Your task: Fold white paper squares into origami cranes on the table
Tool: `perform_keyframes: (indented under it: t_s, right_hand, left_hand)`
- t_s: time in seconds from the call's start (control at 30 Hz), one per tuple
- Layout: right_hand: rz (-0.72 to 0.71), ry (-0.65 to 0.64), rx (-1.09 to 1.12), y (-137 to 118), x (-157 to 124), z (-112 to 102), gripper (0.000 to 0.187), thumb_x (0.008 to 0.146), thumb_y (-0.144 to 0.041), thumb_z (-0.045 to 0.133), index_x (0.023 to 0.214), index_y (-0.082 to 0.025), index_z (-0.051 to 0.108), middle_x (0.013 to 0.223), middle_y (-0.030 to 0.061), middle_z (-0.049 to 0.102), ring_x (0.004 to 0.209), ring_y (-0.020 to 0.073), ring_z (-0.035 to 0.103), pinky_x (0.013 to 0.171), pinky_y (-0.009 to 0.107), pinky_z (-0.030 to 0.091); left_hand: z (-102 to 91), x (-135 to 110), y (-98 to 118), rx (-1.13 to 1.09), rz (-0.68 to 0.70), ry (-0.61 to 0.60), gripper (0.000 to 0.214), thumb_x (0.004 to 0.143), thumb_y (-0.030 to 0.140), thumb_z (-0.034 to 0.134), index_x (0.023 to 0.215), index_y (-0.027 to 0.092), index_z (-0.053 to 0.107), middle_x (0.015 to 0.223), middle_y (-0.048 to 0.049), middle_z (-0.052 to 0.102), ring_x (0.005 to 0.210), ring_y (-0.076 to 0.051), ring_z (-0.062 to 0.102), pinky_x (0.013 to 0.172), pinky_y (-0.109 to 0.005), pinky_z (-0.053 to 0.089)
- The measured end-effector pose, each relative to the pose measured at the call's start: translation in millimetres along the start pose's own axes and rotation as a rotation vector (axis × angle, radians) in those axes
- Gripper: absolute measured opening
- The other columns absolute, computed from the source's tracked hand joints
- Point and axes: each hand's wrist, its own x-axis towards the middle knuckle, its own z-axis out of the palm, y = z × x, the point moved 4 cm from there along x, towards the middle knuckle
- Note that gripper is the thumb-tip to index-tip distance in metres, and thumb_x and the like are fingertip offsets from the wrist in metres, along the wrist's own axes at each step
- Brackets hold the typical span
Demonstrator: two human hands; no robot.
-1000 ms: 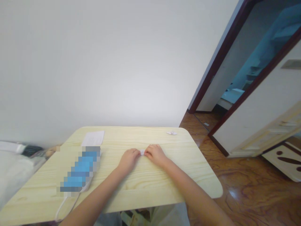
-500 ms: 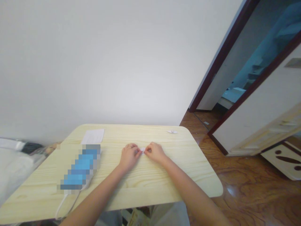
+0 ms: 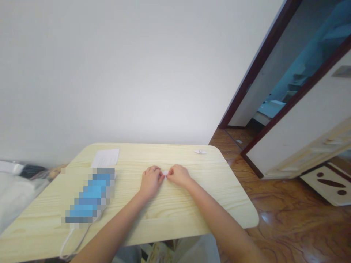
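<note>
You had your left hand (image 3: 151,181) and right hand (image 3: 178,175) together, both pinching the small white paper piece (image 3: 165,172) between them, equally near it — its long axis too small to tell — just above the pine surface (image 3: 175,153).

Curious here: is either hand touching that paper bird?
No, the paper crane lies on the table, apart from the left hand and right hand.

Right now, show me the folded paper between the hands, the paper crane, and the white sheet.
folded paper (image 3: 165,172): head view, its exposed middle.
paper crane (image 3: 200,152): head view, its body.
white sheet (image 3: 105,157): head view, its centre.
</note>
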Motion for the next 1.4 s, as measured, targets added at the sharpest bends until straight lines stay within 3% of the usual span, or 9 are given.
perform_keyframes:
  t_s: [0.17, 0.4, 0.6, 0.73, 0.8, 0.9, 1.0, 1.2, 1.4]
  right_hand:
    - [0.038, 0.006, 0.015, 3.1, 4.8, -2.4, 0.025, 0.067, -0.040, 0.060, 0.082, -0.020, 0.060, 0.082, 0.0028, 0.064, 0.072, 0.0151, 0.057, 0.057, 0.023, 0.036]
    - [0.040, -0.128, -0.010, 5.2, 12.9, -3.0, 0.028, 0.065, -0.043, 0.060, 0.083, -0.020, 0.061, 0.083, 0.0036, 0.064, 0.073, 0.0167, 0.057, 0.055, 0.024, 0.036]
    - [-0.054, -0.246, 0.011, 11.2, 25.5, -7.9, 0.019, 0.059, -0.027, 0.068, 0.075, -0.017, 0.064, 0.074, 0.0025, 0.065, 0.064, 0.0143, 0.056, 0.052, 0.021, 0.037]
    - [-0.167, -0.268, 0.061, 11.3, 19.5, -14.5, 0.020, 0.060, -0.017, 0.066, 0.080, -0.017, 0.064, 0.074, 0.0005, 0.066, 0.062, 0.0113, 0.056, 0.053, 0.019, 0.039]
    - [-0.224, -0.225, 0.089, 9.8, 14.4, -15.1, 0.021, 0.069, -0.013, 0.057, 0.089, -0.017, 0.063, 0.084, 0.0008, 0.066, 0.070, 0.0100, 0.057, 0.061, 0.018, 0.041]
    - [-0.429, 0.009, 0.138, 3.6, 7.4, -16.7, 0.025, 0.074, -0.006, 0.048, 0.091, -0.017, 0.063, 0.094, 0.0030, 0.064, 0.087, 0.0120, 0.055, 0.078, 0.022, 0.040]
    - [-0.560, 0.036, 0.095, 1.8, 1.1, -9.2, 0.029, 0.076, -0.004, 0.045, 0.093, -0.019, 0.064, 0.092, 0.0024, 0.065, 0.089, 0.0134, 0.054, 0.082, 0.026, 0.038]
    - [-0.582, 0.095, -0.085, 5.8, -16.1, -6.2, 0.023, 0.079, -0.012, 0.050, 0.095, -0.020, 0.065, 0.085, 0.0041, 0.065, 0.084, 0.0156, 0.052, 0.079, 0.027, 0.038]
    - [-0.565, 0.140, -0.104, 2.1, -31.5, -8.6, 0.017, 0.081, -0.023, 0.053, 0.091, -0.023, 0.066, 0.086, 0.0031, 0.064, 0.088, 0.0163, 0.050, 0.077, 0.027, 0.038]
  left_hand:
    - [2.7, -2.3, -1.1, -0.024, -0.020, -0.011, 0.016, 0.079, 0.032, 0.048, 0.076, 0.019, 0.058, 0.103, -0.0060, 0.056, 0.099, -0.022, 0.047, 0.083, -0.037, 0.033]
    - [2.8, 7.1, -7.6, -0.036, -0.167, -0.030, 0.018, 0.069, 0.033, 0.060, 0.081, 0.020, 0.057, 0.092, -0.0044, 0.057, 0.092, -0.023, 0.050, 0.076, -0.035, 0.036]
    - [0.3, 14.7, -11.7, -0.043, -0.220, -0.088, 0.019, 0.063, 0.033, 0.063, 0.078, 0.022, 0.059, 0.092, -0.0041, 0.056, 0.094, -0.024, 0.049, 0.074, -0.035, 0.036]
    - [-4.6, 12.3, -8.1, -0.036, -0.162, -0.078, 0.019, 0.064, 0.032, 0.064, 0.081, 0.024, 0.061, 0.093, -0.0030, 0.056, 0.095, -0.023, 0.049, 0.077, -0.036, 0.034]
    - [-8.6, 11.3, -3.5, -0.022, -0.088, -0.048, 0.015, 0.065, 0.032, 0.065, 0.078, 0.025, 0.063, 0.092, -0.0028, 0.057, 0.094, -0.023, 0.048, 0.079, -0.036, 0.031]
    - [-13.4, 10.4, 5.0, 0.020, 0.043, -0.033, 0.005, 0.069, 0.028, 0.062, 0.072, 0.026, 0.066, 0.087, -0.0029, 0.058, 0.091, -0.021, 0.048, 0.080, -0.037, 0.028]
    - [-14.3, 8.3, 12.1, 0.079, 0.176, -0.070, 0.012, 0.074, 0.022, 0.055, 0.071, 0.025, 0.066, 0.078, -0.0037, 0.060, 0.085, -0.021, 0.049, 0.080, -0.039, 0.027]
    - [-15.0, -4.7, 18.1, 0.160, 0.382, -0.103, 0.021, 0.078, 0.016, 0.049, 0.087, 0.025, 0.065, 0.084, -0.0062, 0.062, 0.087, -0.021, 0.049, 0.085, -0.039, 0.026]
    - [-22.0, -14.6, 21.1, 0.079, 0.324, -0.120, 0.023, 0.078, 0.036, 0.049, 0.095, 0.027, 0.063, 0.092, -0.0057, 0.060, 0.093, -0.022, 0.047, 0.086, -0.040, 0.027]
